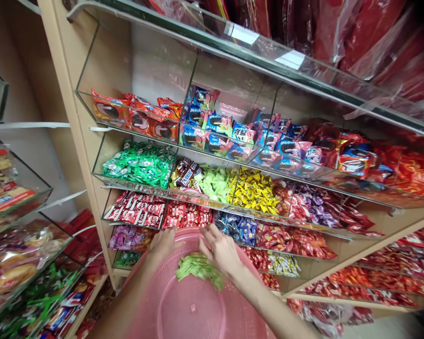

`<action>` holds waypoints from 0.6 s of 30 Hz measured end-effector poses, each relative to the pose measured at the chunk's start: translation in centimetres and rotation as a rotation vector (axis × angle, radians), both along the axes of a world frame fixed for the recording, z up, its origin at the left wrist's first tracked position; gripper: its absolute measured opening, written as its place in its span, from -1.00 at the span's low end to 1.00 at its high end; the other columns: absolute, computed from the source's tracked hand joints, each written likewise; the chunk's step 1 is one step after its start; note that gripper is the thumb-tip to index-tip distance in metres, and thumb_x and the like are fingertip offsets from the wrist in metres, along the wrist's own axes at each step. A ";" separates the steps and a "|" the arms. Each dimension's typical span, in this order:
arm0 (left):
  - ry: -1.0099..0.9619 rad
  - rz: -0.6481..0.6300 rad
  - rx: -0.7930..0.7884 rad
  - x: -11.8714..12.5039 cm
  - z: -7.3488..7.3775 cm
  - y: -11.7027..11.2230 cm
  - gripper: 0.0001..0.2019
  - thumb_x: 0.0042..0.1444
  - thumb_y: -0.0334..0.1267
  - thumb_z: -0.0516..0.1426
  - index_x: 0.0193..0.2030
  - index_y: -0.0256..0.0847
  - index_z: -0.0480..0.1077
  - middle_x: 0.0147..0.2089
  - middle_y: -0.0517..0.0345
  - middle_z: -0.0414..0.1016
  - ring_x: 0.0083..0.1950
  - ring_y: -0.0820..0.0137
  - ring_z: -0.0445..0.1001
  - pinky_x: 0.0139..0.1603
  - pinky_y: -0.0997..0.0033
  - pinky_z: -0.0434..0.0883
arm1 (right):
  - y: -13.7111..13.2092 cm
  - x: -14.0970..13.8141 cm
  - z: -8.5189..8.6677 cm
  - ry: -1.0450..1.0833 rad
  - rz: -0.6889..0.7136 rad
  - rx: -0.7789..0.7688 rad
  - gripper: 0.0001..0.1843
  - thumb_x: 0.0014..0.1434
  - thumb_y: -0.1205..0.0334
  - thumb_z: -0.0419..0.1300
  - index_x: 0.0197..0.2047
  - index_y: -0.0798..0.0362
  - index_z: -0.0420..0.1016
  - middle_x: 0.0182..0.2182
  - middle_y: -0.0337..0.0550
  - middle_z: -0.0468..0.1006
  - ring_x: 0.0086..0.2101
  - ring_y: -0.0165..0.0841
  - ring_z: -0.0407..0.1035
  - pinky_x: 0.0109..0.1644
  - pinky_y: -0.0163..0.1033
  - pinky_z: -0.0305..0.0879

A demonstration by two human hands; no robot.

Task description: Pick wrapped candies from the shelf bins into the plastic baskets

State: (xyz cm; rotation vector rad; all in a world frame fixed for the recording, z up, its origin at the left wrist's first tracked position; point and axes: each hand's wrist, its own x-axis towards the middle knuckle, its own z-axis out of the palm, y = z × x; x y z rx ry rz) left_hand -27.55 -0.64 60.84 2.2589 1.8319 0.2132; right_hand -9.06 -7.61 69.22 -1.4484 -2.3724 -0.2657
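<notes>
A pink plastic basket (194, 306) with meshed sides is tilted in front of me, its far rim close to the lower candy shelves. Light green wrapped candies (198, 269) lie in a small heap inside it, the right part blurred. My left hand (163, 243) is closed over the far rim, thumb on the inner side. On the same rim, further right, my right hand (219, 248) has its fingers curled over the edge, just above the green candies; its fingertips are partly hidden. Behind the rim, a shelf compartment holds similar light green candies (214, 183).
Glass-fronted shelves hold green candies (141, 165), yellow candies (254, 190), red packets (136, 209) and blue cookie packs (219, 123). A glass shelf edge (254, 42) juts out overhead. Another rack with bagged snacks (24, 254) stands close on the left.
</notes>
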 end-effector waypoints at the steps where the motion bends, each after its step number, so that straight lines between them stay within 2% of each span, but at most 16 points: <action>1: 0.000 -0.006 0.004 0.0 0.0 0.0 -0.48 0.02 0.14 0.00 -0.02 -0.21 0.32 -0.10 -0.10 0.51 -0.09 0.14 0.48 -0.17 0.29 0.35 | 0.2 -0.2 1.5 0.044 0.017 0.054 -0.67 0.29 0.18 -0.11 -0.01 0.06 0.35 -0.19 -0.11 0.42 -0.36 -0.44 0.37 -0.39 -0.38 0.16; 3: 0.006 -0.014 0.004 -0.1 0.1 0.0 -0.49 0.03 0.12 0.00 -0.02 -0.21 0.32 -0.10 -0.10 0.51 -0.09 0.15 0.48 -0.19 0.29 0.35 | 1.2 -0.2 4.3 0.085 0.006 0.162 -0.67 0.29 0.20 -0.11 -0.01 0.09 0.36 -0.18 -0.08 0.42 -0.32 -0.43 0.34 -0.31 -0.37 0.17; 5: 0.016 -0.009 -0.002 -0.2 0.1 0.0 -0.49 0.02 0.11 0.00 -0.02 -0.22 0.32 -0.11 -0.11 0.52 -0.10 0.14 0.49 -0.20 0.29 0.36 | 2.6 0.3 6.8 0.026 -0.075 0.261 -0.70 0.27 0.22 -0.08 -0.05 0.10 0.39 -0.21 -0.05 0.43 -0.27 -0.36 0.29 -0.22 -0.28 0.15; 9: 0.012 0.001 -0.009 -0.2 0.0 0.0 -0.48 0.01 0.10 0.01 -0.01 -0.24 0.32 -0.10 -0.12 0.51 -0.10 0.12 0.49 -0.20 0.27 0.37 | 6.3 1.1 10.0 -0.214 -0.263 0.308 -0.77 0.22 0.31 -0.02 -0.20 0.12 0.45 -0.27 0.03 0.47 -0.17 -0.19 0.19 -0.08 -0.07 0.05; 13: -0.002 0.001 -0.015 -0.2 0.1 0.1 -0.48 0.02 0.09 0.00 0.00 -0.24 0.31 -0.08 -0.12 0.50 -0.09 0.11 0.48 -0.19 0.24 0.37 | 8.8 1.2 10.8 -0.407 -0.334 0.220 -0.75 0.20 0.40 -0.04 -0.24 0.18 0.48 -0.35 0.05 0.52 -0.10 -0.15 0.17 0.09 0.12 -0.18; 18: 0.000 0.013 -0.040 -0.2 0.4 -0.1 -0.49 0.02 0.08 0.00 0.00 -0.22 0.31 -0.07 -0.13 0.50 -0.08 0.13 0.48 -0.17 0.25 0.36 | 9.4 1.5 10.5 -0.533 -0.324 0.153 -0.74 0.15 0.46 0.00 -0.27 0.15 0.52 -0.45 -0.01 0.54 -0.15 -0.15 0.24 0.16 0.22 -0.43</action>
